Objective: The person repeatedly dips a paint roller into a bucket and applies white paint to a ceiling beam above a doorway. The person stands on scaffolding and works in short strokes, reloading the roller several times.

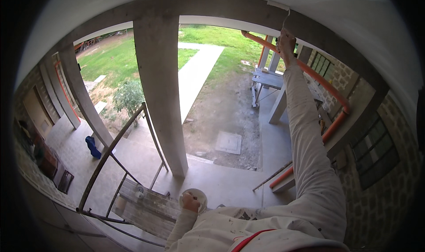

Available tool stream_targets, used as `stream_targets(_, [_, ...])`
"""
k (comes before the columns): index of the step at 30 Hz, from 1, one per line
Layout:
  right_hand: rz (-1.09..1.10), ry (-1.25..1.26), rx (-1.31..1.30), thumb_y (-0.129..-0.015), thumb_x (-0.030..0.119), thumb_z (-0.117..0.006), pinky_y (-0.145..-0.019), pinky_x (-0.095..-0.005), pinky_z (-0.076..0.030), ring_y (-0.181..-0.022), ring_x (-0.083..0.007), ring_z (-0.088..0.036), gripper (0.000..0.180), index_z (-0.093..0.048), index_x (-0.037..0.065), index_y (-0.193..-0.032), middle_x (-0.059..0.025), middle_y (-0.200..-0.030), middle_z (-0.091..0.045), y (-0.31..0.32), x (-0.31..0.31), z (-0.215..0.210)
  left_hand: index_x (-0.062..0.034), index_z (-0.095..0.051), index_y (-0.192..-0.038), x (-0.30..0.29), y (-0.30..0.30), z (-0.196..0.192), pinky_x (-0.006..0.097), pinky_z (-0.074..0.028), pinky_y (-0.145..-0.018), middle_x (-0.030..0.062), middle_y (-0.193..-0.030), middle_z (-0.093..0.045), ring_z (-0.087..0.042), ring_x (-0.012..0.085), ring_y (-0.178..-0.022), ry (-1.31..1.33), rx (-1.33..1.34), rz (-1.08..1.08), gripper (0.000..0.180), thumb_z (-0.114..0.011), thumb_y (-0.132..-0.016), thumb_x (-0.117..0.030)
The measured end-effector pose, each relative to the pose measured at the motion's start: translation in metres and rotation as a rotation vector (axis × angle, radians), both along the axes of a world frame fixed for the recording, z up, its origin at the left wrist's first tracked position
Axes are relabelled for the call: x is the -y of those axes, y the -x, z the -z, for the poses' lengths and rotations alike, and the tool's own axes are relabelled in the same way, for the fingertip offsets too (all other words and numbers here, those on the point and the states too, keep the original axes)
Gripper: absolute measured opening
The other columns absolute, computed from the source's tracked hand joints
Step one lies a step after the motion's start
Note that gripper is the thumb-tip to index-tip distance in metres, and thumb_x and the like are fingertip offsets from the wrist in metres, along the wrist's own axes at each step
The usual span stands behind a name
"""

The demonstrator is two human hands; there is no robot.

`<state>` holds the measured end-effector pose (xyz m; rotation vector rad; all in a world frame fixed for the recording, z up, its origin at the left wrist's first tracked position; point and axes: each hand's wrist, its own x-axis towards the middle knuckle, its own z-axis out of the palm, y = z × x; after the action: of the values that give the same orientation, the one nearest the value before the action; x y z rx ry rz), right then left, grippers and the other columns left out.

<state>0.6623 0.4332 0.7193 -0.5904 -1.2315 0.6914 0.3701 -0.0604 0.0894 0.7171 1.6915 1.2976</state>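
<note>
My right arm stretches far up and forward. The right hand [287,42] is closed around the handle of a small paint roller [278,5], whose thin wire frame rises above the fist. The pale roller head lies against the grey beam [221,5], near its upper edge by the white ceiling [327,4]. Low in front of my body, my left hand [191,203] is closed at a round whitish bucket [202,194]. The fingers cover part of its opening, so its contents are hard to make out.
Left of me, a curved metal scaffold rail [110,150] edges a wooden plank platform [148,203]. A concrete column [160,92] stands ahead. An orange pipe [325,84] runs along the right. Below are a concrete floor [212,181], a grey bench [268,79] and a blue object [92,147].
</note>
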Motion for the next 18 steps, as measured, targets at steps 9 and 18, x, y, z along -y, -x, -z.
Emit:
stream_targets(9, [0.101, -0.145, -0.019, -0.107, 0.022, -0.055, -0.037, -0.0233, -0.030, -0.044, -0.0024, -0.035, 0.044, -0.055, 0.004, -0.147, 0.0061, -0.059, -0.040, 0.018, 0.146, 0.046, 0.0058, -0.061, -0.099, -0.001, 0.012, 0.002, 0.032, -0.051, -0.064, 0.0075, -0.081, -0.063, -0.063, 0.0173, -0.072, -0.006, -0.220, 0.146, 0.038, -0.068, -0.062, 0.002])
stream_targets(18, [0.174, -0.238, -0.087, -0.110, 0.019, -0.052, -0.035, -0.0207, -0.027, -0.043, -0.0002, -0.031, 0.042, -0.052, 0.005, -0.149, 0.0069, -0.062, -0.039, 0.039, 0.248, 0.062, 0.0051, -0.063, -0.096, -0.029, 0.036, 0.089, 0.036, -0.055, -0.069, 0.0107, -0.080, -0.068, -0.068, 0.0241, -0.074, -0.056, -0.084, 0.148, 0.038, -0.069, -0.059, -0.003])
